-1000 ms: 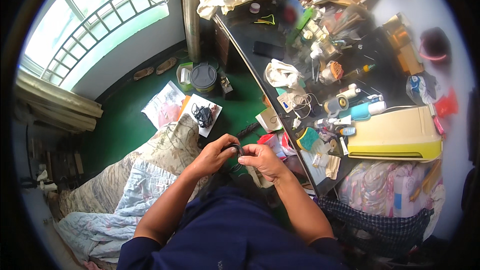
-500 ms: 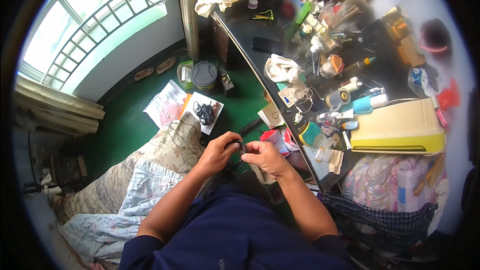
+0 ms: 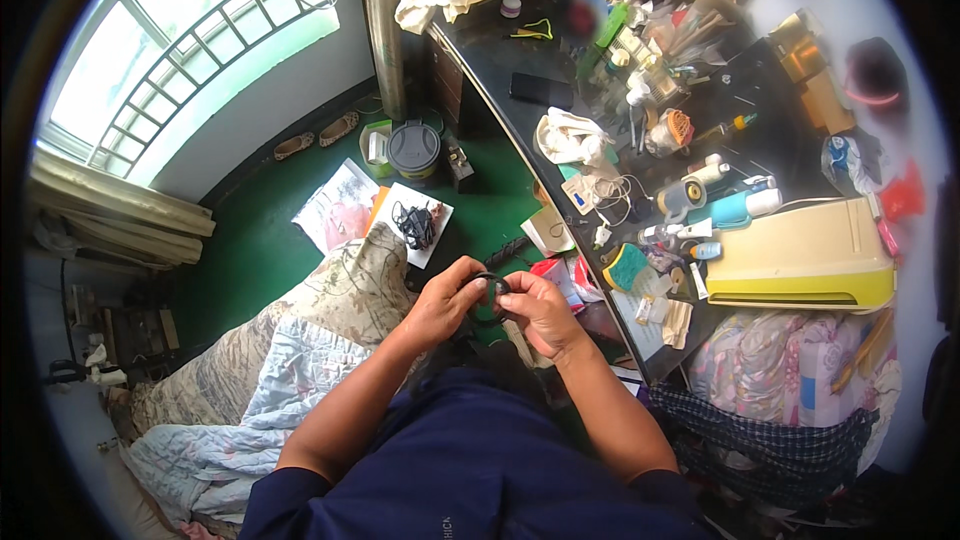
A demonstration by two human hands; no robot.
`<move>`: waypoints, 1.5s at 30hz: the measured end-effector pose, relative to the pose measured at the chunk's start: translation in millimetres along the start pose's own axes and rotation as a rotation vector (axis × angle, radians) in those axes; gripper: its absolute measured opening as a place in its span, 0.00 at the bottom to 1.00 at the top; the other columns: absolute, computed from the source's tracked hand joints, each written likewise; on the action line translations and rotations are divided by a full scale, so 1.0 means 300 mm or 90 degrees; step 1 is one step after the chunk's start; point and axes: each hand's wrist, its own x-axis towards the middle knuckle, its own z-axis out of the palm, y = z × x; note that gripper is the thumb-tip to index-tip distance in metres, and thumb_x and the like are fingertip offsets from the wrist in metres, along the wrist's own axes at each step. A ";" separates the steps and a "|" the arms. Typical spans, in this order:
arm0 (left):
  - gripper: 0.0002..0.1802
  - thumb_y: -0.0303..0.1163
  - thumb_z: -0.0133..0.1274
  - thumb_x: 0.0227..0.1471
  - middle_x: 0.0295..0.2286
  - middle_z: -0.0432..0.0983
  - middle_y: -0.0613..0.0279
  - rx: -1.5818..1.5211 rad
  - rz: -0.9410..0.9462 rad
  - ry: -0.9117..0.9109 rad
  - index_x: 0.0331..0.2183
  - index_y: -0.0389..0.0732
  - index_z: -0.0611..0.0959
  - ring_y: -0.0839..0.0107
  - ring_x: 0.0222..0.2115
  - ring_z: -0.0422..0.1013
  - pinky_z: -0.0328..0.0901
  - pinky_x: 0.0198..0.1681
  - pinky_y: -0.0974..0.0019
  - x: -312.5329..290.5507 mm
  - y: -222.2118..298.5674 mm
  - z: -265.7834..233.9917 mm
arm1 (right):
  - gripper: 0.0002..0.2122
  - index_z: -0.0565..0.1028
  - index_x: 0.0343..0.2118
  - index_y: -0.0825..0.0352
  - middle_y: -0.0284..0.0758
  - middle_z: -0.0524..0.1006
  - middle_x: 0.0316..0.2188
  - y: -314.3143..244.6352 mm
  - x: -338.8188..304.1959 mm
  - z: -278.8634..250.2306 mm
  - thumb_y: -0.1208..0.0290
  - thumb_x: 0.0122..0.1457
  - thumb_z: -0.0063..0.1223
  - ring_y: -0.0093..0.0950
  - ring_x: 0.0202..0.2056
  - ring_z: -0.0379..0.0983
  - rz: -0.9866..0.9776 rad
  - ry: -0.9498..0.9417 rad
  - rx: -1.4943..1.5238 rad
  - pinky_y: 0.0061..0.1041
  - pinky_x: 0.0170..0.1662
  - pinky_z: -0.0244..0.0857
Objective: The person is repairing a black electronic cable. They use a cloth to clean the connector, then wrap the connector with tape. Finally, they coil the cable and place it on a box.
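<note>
Black cable, one coil [image 3: 487, 297], is pinched between two hands: left hand [image 3: 443, 302] and right hand [image 3: 541, 312], fingers [image 3: 474, 292] closed on it. Beyond them lies one cluttered surface [image 3: 520, 60]. Since a second ago, both hands stayed joined on the coil.

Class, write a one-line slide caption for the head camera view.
Left hand and right hand together hold a black cable loop beside a cluttered dark desk.

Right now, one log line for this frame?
left hand: grips black cable loop | right hand: grips same loop | cluttered desk beside
</note>
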 end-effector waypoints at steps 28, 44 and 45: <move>0.10 0.34 0.43 0.69 0.26 0.76 0.62 0.071 -0.089 -0.078 0.41 0.36 0.72 0.73 0.29 0.73 0.69 0.34 0.67 -0.022 -0.096 0.029 | 0.09 0.77 0.44 0.72 0.31 0.80 0.34 0.053 0.037 -0.047 0.76 0.62 0.61 0.18 0.34 0.76 -0.152 0.103 -0.303 0.18 0.39 0.71; 0.09 0.34 0.50 0.66 0.35 0.74 0.65 -0.284 -0.331 0.090 0.45 0.42 0.73 0.74 0.35 0.73 0.71 0.39 0.65 -0.047 -0.255 0.022 | 0.08 0.75 0.42 0.69 0.32 0.79 0.33 0.278 0.043 -0.083 0.71 0.65 0.56 0.19 0.30 0.76 0.084 0.150 -0.159 0.19 0.33 0.73; 0.10 0.34 0.50 0.66 0.35 0.74 0.66 -0.288 -0.347 0.104 0.46 0.43 0.73 0.74 0.36 0.73 0.71 0.39 0.64 -0.054 -0.253 0.022 | 0.08 0.75 0.42 0.69 0.32 0.79 0.33 0.285 0.043 -0.084 0.70 0.65 0.55 0.19 0.30 0.76 0.085 0.154 -0.157 0.19 0.33 0.73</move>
